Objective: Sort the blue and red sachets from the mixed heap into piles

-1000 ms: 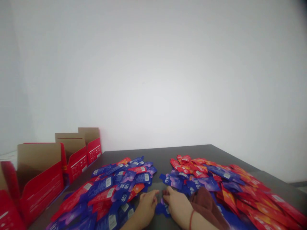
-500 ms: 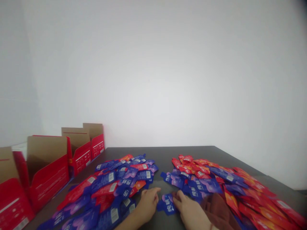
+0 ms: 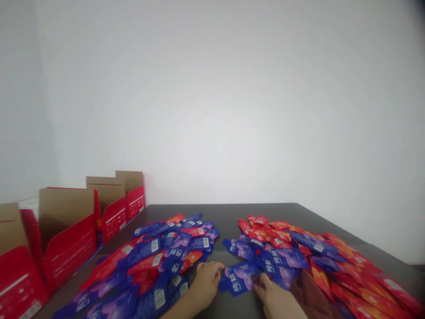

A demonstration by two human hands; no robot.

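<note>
Between my hands a flat blue carton (image 3: 237,279) with white lettering and a purple flower print lies on the dark table. It has a narrow tab at its left end. My right hand (image 3: 274,294) has bent fingers at the carton's right end, pinching its edge. Just left of the carton, my left hand (image 3: 206,283) rests with its fingers curled together and the fingertips by the carton's upper left corner. I see nothing inside my left hand. A brown sleeve (image 3: 312,294) shows beside my right hand.
A heap of blue and red flat cartons (image 3: 142,254) spreads on the left of the dark table (image 3: 226,212). Another mixed heap (image 3: 282,259) covers the right side. Several open red cardboard boxes (image 3: 71,248) stand in a row along the left edge. A white wall is behind.
My right hand has drawn back to the right, uncovering more of the blue carton's printed face. The left hand has barely moved, its fingertips now slightly farther right.
</note>
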